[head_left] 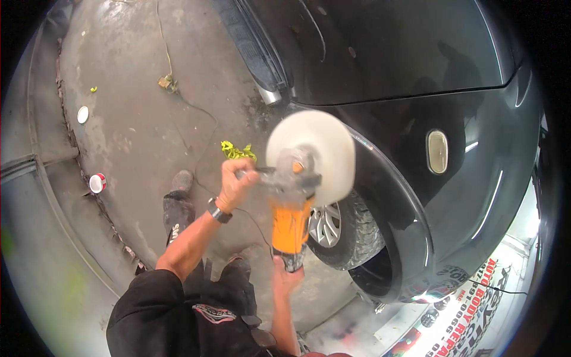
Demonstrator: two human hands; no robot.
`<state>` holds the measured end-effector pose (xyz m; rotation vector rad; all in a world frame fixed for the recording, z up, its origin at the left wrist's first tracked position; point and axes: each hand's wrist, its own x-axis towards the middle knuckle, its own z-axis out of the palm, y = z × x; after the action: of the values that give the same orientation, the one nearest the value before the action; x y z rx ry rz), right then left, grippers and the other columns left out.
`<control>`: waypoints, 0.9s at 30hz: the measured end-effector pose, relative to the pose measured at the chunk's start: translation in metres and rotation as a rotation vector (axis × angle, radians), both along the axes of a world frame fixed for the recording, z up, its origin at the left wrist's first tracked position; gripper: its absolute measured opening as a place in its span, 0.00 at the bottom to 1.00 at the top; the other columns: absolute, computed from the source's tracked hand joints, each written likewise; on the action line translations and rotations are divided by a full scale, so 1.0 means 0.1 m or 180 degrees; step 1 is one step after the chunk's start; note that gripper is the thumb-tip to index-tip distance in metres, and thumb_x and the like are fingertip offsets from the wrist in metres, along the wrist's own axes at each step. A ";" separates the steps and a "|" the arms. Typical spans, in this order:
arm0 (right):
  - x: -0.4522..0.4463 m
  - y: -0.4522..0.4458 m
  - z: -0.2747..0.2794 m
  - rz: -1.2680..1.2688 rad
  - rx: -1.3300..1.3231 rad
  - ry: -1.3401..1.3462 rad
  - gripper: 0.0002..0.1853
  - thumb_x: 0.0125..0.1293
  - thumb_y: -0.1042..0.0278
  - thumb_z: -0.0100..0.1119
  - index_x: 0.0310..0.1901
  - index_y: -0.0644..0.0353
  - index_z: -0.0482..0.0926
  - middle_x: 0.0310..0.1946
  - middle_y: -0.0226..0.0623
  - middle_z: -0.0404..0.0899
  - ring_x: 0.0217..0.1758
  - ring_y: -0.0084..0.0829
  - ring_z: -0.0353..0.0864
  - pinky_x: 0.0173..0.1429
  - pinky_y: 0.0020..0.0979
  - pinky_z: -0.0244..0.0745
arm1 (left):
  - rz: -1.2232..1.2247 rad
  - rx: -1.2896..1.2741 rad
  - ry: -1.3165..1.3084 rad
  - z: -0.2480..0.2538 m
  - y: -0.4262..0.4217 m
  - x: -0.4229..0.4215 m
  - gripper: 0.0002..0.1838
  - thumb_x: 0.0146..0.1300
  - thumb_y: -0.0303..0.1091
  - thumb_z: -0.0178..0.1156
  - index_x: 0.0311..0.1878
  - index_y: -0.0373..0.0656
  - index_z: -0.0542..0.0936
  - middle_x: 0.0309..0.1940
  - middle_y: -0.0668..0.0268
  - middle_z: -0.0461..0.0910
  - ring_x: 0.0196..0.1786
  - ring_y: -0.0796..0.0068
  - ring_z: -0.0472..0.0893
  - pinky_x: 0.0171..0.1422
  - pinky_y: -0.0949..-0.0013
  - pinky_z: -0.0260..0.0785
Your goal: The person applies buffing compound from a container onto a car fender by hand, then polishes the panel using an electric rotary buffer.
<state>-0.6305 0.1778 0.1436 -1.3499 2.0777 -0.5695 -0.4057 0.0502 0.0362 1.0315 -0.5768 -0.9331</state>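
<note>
An orange and grey power polisher (290,229) is held out in front of me, its large white pad (336,157) facing the dark car's fender (395,140). Whether the pad touches the paint I cannot tell. My left hand (235,184), with a watch on the wrist, is closed round the side handle near the head. Lower down, my right hand (287,276) grips the rear end of the body. Part of the wheel (351,232) is hidden behind the pad. A thin cord (256,223) runs near the tool.
Yellow-green cloth (238,152) lies on the concrete floor (131,65) left of the pad. A cord connection (168,83) sits farther off. A white lid (83,114) and a red-and-white can (97,183) are by the left wall. A printed banner (470,309) is at lower right.
</note>
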 end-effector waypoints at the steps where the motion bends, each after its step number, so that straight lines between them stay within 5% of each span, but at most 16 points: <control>1: -0.09 0.10 0.03 -0.0073 -0.0066 -0.0060 0.35 0.50 0.48 0.78 0.46 0.74 0.78 0.36 0.43 0.84 0.39 0.36 0.82 0.45 0.37 0.77 | -0.0064 -0.0087 -0.0066 0.11 0.04 -0.07 0.28 0.53 0.52 0.71 0.19 0.39 0.69 0.18 0.71 0.67 0.26 0.79 0.67 0.34 0.69 0.60; 5: -0.20 0.38 0.09 -0.0752 -0.0107 -0.0127 0.34 0.51 0.48 0.78 0.45 0.73 0.78 0.35 0.42 0.82 0.38 0.34 0.81 0.45 0.36 0.77 | -0.0214 -0.0739 -0.0277 0.49 0.02 -0.22 0.31 0.49 0.56 0.74 0.18 0.40 0.67 0.17 0.69 0.66 0.24 0.75 0.67 0.33 0.68 0.60; 11: -0.05 0.02 -0.02 -0.0128 0.0117 -0.0171 0.34 0.50 0.55 0.80 0.49 0.75 0.77 0.43 0.48 0.84 0.43 0.36 0.83 0.51 0.40 0.77 | -0.0057 -0.0203 0.0150 -0.06 0.01 -0.10 0.30 0.50 0.56 0.73 0.19 0.40 0.68 0.18 0.69 0.67 0.26 0.76 0.68 0.32 0.69 0.60; 14: 0.02 -0.14 -0.64 0.0151 -0.0248 0.0074 0.35 0.50 0.47 0.79 0.45 0.74 0.80 0.38 0.52 0.85 0.41 0.43 0.85 0.49 0.44 0.77 | 0.0187 0.0161 0.0095 -0.50 -0.10 0.14 0.26 0.54 0.51 0.70 0.20 0.39 0.72 0.20 0.72 0.70 0.28 0.83 0.69 0.32 0.71 0.61; 19: 0.72 -0.67 -0.74 0.0296 0.0985 0.0825 0.40 0.51 0.33 0.73 0.42 0.73 0.82 0.34 0.54 0.85 0.42 0.47 0.85 0.48 0.43 0.77 | 0.0481 0.0753 0.0077 -1.30 -0.33 0.50 0.24 0.63 0.47 0.66 0.21 0.37 0.73 0.19 0.77 0.69 0.26 0.86 0.67 0.29 0.73 0.59; 22: 0.92 -0.84 -0.89 0.0233 0.1279 0.0817 0.44 0.50 0.26 0.68 0.41 0.72 0.83 0.35 0.57 0.84 0.43 0.54 0.85 0.48 0.47 0.77 | 0.0448 0.1019 0.0049 -1.57 -0.47 0.62 0.27 0.68 0.53 0.61 0.17 0.50 0.65 0.18 0.79 0.60 0.22 0.88 0.58 0.25 0.75 0.49; 27: 1.05 -0.84 -1.05 0.0131 0.1414 0.0771 0.44 0.50 0.25 0.67 0.40 0.70 0.83 0.36 0.54 0.85 0.43 0.54 0.85 0.47 0.46 0.77 | 0.0279 0.1065 0.0345 -1.78 -0.55 0.73 0.28 0.69 0.53 0.60 0.18 0.52 0.63 0.18 0.81 0.56 0.21 0.87 0.56 0.26 0.75 0.48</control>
<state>-0.5251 0.0935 0.0389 -1.2367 2.1889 0.0825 -0.3328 -0.0051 -0.1421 1.2849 -0.2868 -1.0218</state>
